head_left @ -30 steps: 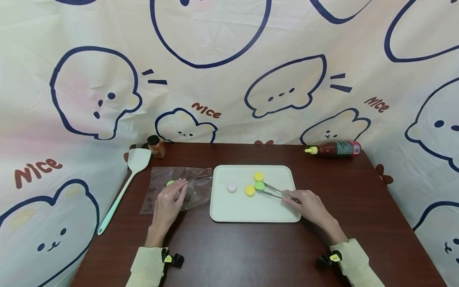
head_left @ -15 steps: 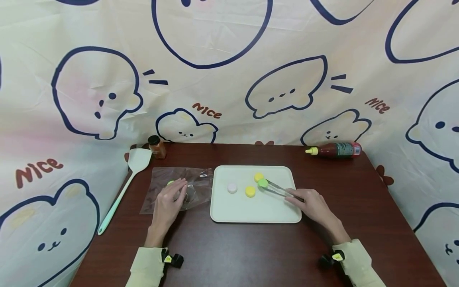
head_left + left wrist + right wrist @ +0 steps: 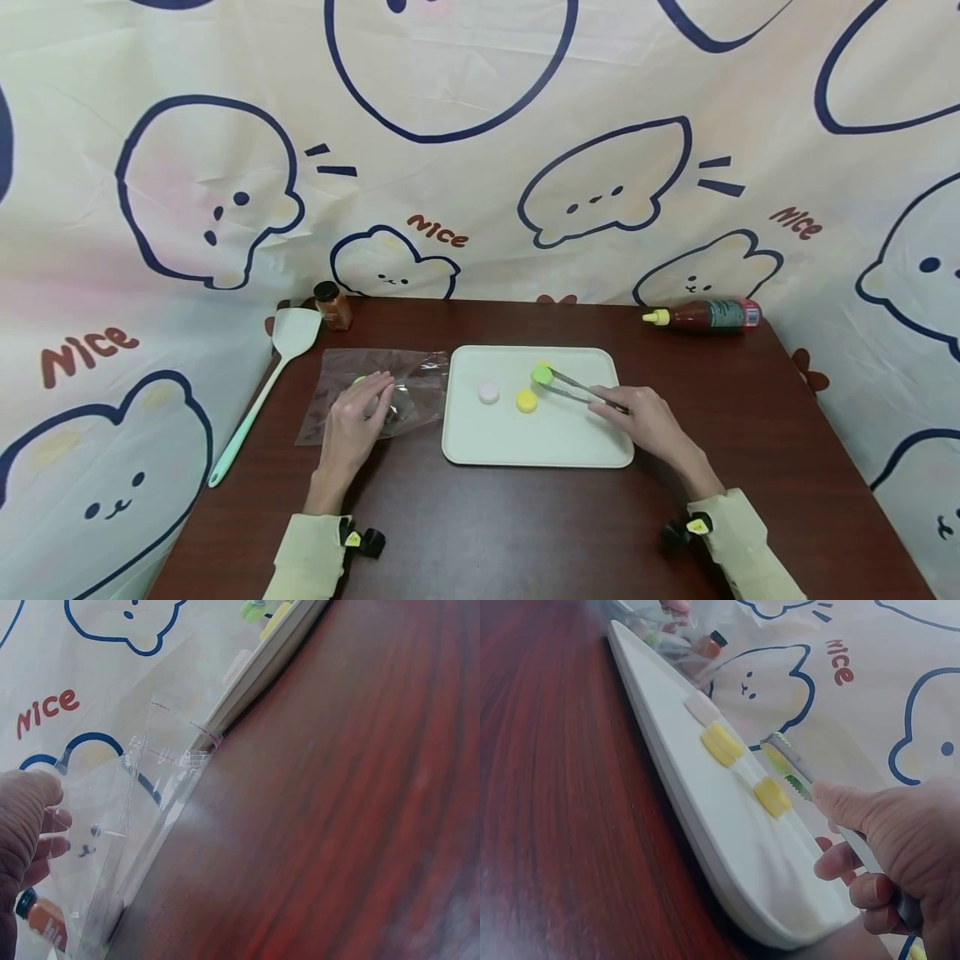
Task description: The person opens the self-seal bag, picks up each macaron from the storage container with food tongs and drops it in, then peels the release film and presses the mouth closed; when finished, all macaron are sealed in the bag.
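Note:
My right hand (image 3: 652, 421) holds a pair of metal tongs (image 3: 802, 765), which grip a green macaron (image 3: 542, 374) above the white tray (image 3: 570, 442). Seen from the head, the green macaron covers most of a yellow macaron (image 3: 772, 796). Another yellow macaron (image 3: 527, 401) and a pale pinkish-white macaron (image 3: 488, 392) lie on the tray. Left of it, my left hand (image 3: 356, 421) pinches the raised edge of a clear plastic bag (image 3: 423, 387). A bit of green (image 3: 359, 380) shows past that hand, mostly hidden.
A white spatula (image 3: 295, 333) with a pale green handle lies along the table's left edge. Beside its head stands a small black-capped jar (image 3: 336, 310). On its side at the back right lies a sauce bottle (image 3: 705, 315). A printed cloth hangs behind the table.
The tongs carry the green macaron off the tray, first rightward, then left and slightly farther back, over the rear yellow macaron. My left hand stays at the bag. The head view shifts slightly.

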`<state>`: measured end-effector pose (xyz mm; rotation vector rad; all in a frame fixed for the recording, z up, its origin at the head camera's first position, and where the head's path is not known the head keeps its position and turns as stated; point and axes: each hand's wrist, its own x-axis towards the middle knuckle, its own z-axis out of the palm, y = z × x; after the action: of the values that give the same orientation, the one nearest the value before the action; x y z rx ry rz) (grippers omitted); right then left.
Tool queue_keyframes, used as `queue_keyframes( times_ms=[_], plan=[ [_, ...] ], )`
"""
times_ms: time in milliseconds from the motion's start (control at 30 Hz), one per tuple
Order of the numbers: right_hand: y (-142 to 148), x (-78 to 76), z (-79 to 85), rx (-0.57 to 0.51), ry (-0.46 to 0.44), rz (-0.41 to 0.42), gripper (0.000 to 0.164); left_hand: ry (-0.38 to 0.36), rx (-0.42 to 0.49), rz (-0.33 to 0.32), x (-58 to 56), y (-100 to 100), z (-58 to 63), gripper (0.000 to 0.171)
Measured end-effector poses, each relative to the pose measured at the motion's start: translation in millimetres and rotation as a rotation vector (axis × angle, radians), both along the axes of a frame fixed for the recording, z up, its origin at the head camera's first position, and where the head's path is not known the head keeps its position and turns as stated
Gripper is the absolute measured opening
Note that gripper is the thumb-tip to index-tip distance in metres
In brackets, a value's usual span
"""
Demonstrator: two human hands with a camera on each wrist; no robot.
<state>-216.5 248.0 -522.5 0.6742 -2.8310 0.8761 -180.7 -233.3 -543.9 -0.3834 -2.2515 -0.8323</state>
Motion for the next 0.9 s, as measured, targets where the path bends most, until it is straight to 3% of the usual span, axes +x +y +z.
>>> queue_keyframes(
  times_ms=[267, 433, 900],
  plan=[
    [-20, -6.9, 4.0, -0.035, -0.042, 0.038, 0.038, -0.004, -0.005, 0.004, 0.1, -1, -0.3, 0.022],
    [-37, -11.7, 6.4, -0.024, -0.009, 0.082, 0.037, 0.001, -0.006, 0.003, -0.5, -1, -1.1, 0.022],
    [-119, -23.0, 12.3, 0.047, 0.033, 0.264, 0.036, -0.018, -0.014, 0.009, 0.7, -1, 1.2, 0.020]
  ],
)
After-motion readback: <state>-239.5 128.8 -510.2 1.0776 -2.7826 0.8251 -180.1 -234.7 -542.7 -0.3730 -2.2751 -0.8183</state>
